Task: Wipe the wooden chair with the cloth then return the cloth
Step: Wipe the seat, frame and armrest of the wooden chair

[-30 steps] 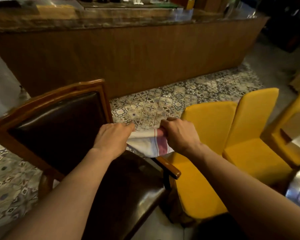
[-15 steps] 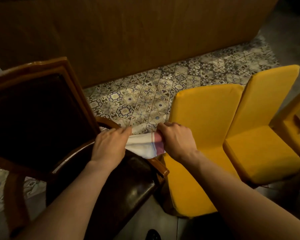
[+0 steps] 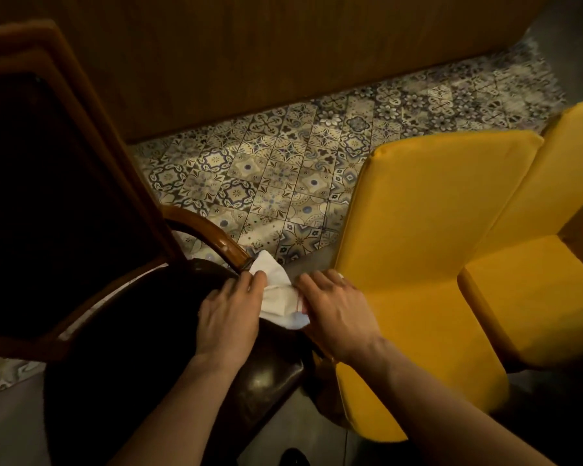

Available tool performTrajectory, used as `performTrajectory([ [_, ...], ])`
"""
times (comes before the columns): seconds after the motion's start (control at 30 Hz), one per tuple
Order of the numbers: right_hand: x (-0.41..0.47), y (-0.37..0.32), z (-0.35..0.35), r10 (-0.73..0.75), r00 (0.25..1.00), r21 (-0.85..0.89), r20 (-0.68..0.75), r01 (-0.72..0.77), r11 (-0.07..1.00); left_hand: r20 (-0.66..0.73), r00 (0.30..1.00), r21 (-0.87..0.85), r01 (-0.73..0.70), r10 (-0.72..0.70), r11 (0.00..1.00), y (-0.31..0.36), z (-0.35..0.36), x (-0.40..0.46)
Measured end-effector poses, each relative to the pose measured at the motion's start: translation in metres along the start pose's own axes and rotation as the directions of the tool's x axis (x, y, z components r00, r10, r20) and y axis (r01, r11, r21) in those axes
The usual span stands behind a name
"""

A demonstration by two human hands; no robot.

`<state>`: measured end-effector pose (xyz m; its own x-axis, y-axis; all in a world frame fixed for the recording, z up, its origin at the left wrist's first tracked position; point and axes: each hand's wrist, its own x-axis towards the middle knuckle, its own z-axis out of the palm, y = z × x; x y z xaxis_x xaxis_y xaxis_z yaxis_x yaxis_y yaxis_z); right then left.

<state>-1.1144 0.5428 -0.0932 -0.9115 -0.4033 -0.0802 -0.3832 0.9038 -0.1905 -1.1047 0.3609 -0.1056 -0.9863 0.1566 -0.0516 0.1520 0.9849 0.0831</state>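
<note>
- Pinching the white folded cloth with a red stripe (image 3: 280, 299) from both sides, the left hand (image 3: 231, 314) and right hand (image 3: 334, 309) each grasped an edge.
- It lay bunched over the glossy brown wooden chair's armrest (image 3: 216, 238).
- Soft, light and limp, it probably handled best gathered in one fist, pressed flat to the wood.

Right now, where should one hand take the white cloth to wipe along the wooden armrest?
Grip the white cloth at its bunched middle, from above. It drapes over the curved wooden armrest between the left hand and right hand, corners loose.
</note>
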Motion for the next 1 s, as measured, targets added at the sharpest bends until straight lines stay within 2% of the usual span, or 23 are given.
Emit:
performTrajectory([
  [0.1, 0.003, 0.002, 0.027, -0.04, 0.992, 0.107, 0.12, 0.027, 0.994, 0.054, 0.998, -0.02, -0.038, 0.039, 0.999, -0.006, 0.023, 0.004],
  [0.23, 0.011, -0.008, 0.046, -0.071, 0.975, 0.127, 0.208, 0.045, 0.991, 0.146, 0.98, -0.131, -0.115, 0.134, 0.985, -0.022, 0.045, 0.008],
  [0.37, 0.021, -0.011, 0.062, -0.058, 0.979, 0.027, 0.196, 0.054, 0.998, 0.157, 0.929, -0.273, -0.285, 0.335, 0.919, -0.052, 0.046, 0.021],
  [0.47, 0.026, -0.013, 0.072, -0.024, 0.984, -0.023, 0.175, 0.029, 0.999, 0.118, 0.922, -0.351, -0.307, 0.368, 0.884, -0.066, 0.041, 0.036],
  [0.6, 0.031, -0.013, 0.081, -0.002, 0.981, 0.016, 0.195, -0.002, 1.0, 0.129, 0.92, -0.436, -0.282, 0.369, 0.855, -0.068, 0.041, 0.056],
  [0.67, 0.03, -0.011, 0.081, -0.02, 0.978, 0.041, 0.206, 0.012, 0.999, 0.132, 0.921, -0.402, -0.289, 0.367, 0.869, -0.065, 0.044, 0.066],
  [0.8, 0.023, -0.015, 0.079, -0.008, 0.979, 0.035, 0.204, 0.001, 0.999, 0.215, 0.91, -0.188, -0.317, 0.354, 0.93, -0.054, 0.057, 0.08],
  [0.87, 0.019, -0.016, 0.077, 0.001, 0.978, 0.03, 0.211, -0.007, 1.0, 0.267, 0.906, -0.142, -0.301, 0.329, 0.943, -0.047, 0.063, 0.081],
  [1.0, 0.007, -0.014, 0.077, 0.028, 0.968, -0.007, 0.25, -0.027, 1.0, 0.257, 0.919, -0.09, -0.284, 0.298, 0.955, -0.044, 0.07, 0.079],
])
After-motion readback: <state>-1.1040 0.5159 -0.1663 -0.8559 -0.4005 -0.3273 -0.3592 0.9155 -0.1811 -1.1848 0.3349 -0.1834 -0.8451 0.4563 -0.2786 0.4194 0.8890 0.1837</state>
